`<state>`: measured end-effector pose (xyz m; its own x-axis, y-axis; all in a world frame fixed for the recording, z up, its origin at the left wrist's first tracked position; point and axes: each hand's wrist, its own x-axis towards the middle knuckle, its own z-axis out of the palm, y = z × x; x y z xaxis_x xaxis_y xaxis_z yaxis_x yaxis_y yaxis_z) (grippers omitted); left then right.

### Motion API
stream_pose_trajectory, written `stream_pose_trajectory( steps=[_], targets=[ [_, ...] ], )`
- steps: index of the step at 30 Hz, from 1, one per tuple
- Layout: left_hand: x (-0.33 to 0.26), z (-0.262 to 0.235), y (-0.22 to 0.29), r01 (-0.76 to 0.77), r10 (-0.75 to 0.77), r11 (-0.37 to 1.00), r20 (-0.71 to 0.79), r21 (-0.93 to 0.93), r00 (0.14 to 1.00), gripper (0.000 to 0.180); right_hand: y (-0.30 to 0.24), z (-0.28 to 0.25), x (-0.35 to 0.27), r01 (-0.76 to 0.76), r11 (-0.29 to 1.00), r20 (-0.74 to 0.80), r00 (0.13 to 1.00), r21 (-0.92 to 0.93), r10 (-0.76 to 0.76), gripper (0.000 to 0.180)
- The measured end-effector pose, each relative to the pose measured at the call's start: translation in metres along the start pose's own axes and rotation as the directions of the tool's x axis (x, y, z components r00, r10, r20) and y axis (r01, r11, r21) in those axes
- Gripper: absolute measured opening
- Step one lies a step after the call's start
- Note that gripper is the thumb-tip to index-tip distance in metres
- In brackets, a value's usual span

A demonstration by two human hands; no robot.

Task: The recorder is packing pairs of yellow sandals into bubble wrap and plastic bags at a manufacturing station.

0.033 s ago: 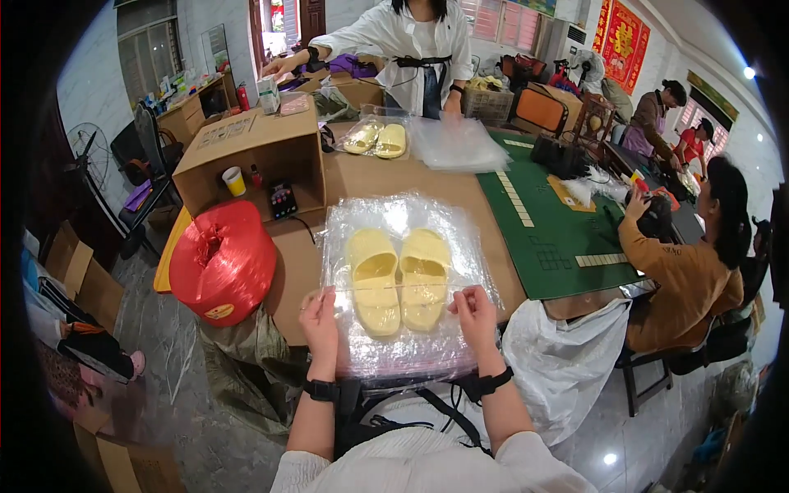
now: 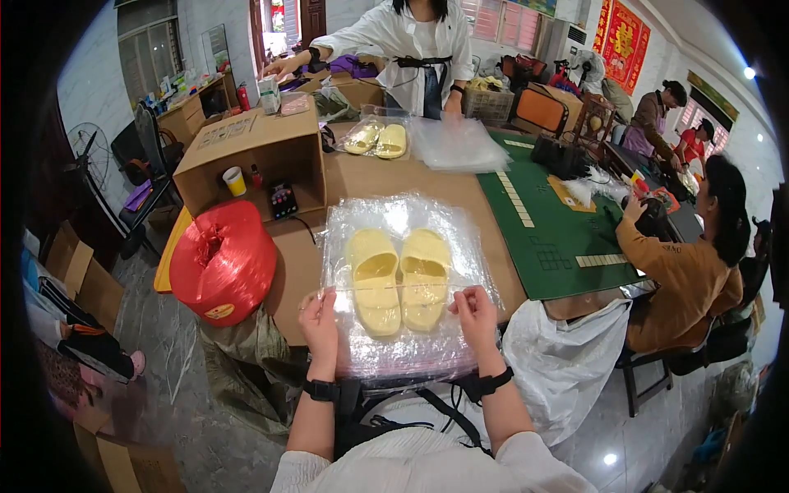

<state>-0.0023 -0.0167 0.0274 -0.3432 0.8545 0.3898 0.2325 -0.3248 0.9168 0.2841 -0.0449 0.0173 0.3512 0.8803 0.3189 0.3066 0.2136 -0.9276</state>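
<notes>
A pair of pale yellow slippers lies side by side inside a clear plastic bag on the brown table in front of me. My left hand pinches the bag's near left part beside the left slipper's heel. My right hand pinches the near right part beside the right slipper. A crease of the plastic runs straight between both hands, across the slippers. I wear a dark band on each wrist.
A red spool of twine and an open cardboard box stand to the left. Farther off lie another bagged yellow pair and a stack of clear bags, where a person in white stands. A green mat and a seated person in brown are to the right.
</notes>
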Motion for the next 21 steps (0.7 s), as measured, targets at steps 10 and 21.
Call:
stream_pose_trajectory(
  steps=[10, 21],
  targets=[
    [0.0, 0.003, 0.024, 0.048, -0.049, 0.974, -0.002, -0.22, 0.999, 0.019, 0.001, 0.006, -0.002, -0.031, 0.999, -0.03, 0.999, 0.042, 0.033, 0.017],
    [0.016, 0.005, -0.018, 0.218, -0.229, 0.971, 0.107, 0.101, 0.968, 0.033, 0.003, 0.006, 0.001, -0.06, 0.998, -0.093, 0.994, -0.015, 0.058, 0.019]
  ],
)
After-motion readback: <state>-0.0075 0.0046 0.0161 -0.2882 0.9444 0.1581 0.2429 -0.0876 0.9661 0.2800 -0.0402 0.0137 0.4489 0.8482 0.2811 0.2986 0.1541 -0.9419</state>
